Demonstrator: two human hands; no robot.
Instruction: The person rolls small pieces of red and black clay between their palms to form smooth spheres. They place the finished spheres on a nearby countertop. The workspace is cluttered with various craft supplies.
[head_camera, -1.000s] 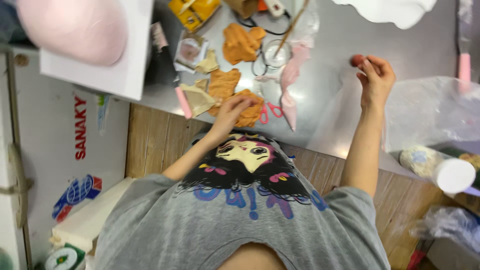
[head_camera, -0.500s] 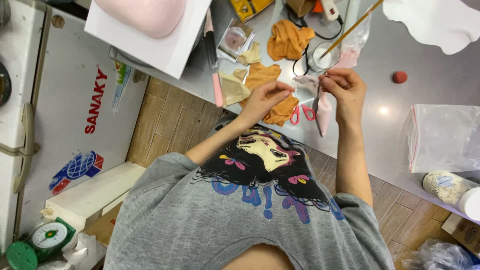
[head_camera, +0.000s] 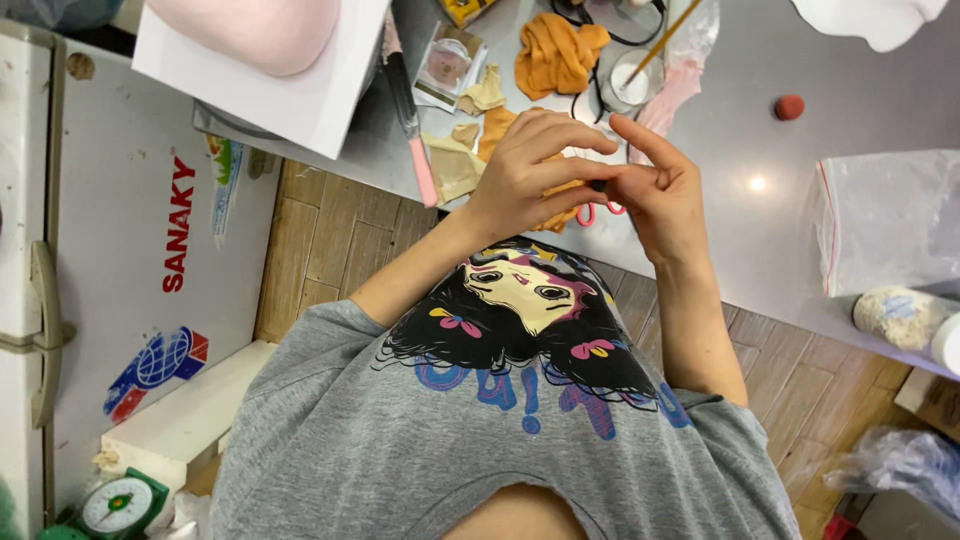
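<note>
My left hand (head_camera: 525, 170) and my right hand (head_camera: 660, 200) meet above the near edge of the grey table (head_camera: 760, 250). Their fingertips pinch a small dark piece (head_camera: 598, 185) between them. My left fingers curl over it, while my right index finger points up. Directly beneath the hands lie red-handled scissors (head_camera: 592, 213) and flat orange clay pieces (head_camera: 497, 125). A crumpled orange lump (head_camera: 555, 55) sits farther back. A small red ball (head_camera: 789, 106) rests alone on the table to the right.
A white board with a pink dome (head_camera: 270, 50) overhangs the table's left end. Nearby are a pink-handled tool (head_camera: 415, 150), a cup with a stick (head_camera: 632, 80), a clear plastic bag (head_camera: 885, 220) and a pale lump (head_camera: 893, 316). A white freezer (head_camera: 120, 250) stands at left.
My right hand left the red ball at far right and came in to my left hand. Both hands lifted off the orange pieces and joined.
</note>
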